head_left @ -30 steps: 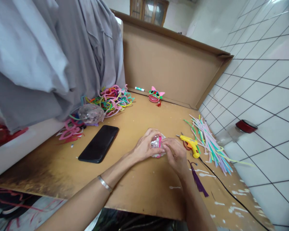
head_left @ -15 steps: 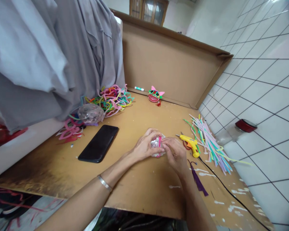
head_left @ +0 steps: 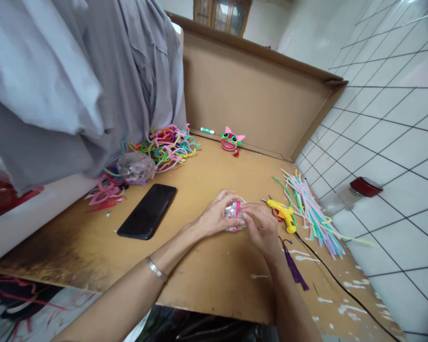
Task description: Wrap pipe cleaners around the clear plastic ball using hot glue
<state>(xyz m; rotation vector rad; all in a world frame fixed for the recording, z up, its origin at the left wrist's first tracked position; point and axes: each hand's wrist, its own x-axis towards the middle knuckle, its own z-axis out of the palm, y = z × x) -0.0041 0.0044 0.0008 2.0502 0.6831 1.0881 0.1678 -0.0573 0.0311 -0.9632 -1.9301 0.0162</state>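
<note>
Both hands meet just right of the frame's centre: the left hand (head_left: pixel 217 217) cups a small clear ball (head_left: pixel 232 214) from the left, fingers curled over its top, while the right hand (head_left: pixel 263 229) pinches a pink strip (head_left: pixel 237 209) against the ball's right face with thumb and forefinger closed together. The ball looks like crinkly, glossy plastic, round and faceted with light. The strip is narrow and fuzzy, and its long axis runs nearly upright in the frame, over the ball's front from top to bottom. A thin metal bangle (head_left: pixel 155 269) circles the left wrist, lower centre.

Under the hands lies a brown board table (head_left: pixel 207 280), matt, flecked with white paint at lower right. A dark purple tassel (head_left: pixel 293 266) lies just right of the right wrist, and a black cord (head_left: pixel 342 285) trails to the lower right corner. A flat black phone (head_left: pixel 147 217), smooth and shiny, lies left of centre. Right of the hands sits a yellow glue gun (head_left: pixel 281 212), nozzle pointing left, beside a fan of straight pastel fuzzy stems (head_left: pixel 312 211).

Farther, at centre left, a second clear ball (head_left: pixel 135 166) rests by a tangle of bent coloured stems (head_left: pixel 166 145). Grey cloth (head_left: pixel 74 80) hangs across the upper left. At the back a small pink cat-eared toy (head_left: pixel 230 140) and a white marker (head_left: pixel 207 130) lie against a cardboard wall (head_left: pixel 257 99).
</note>
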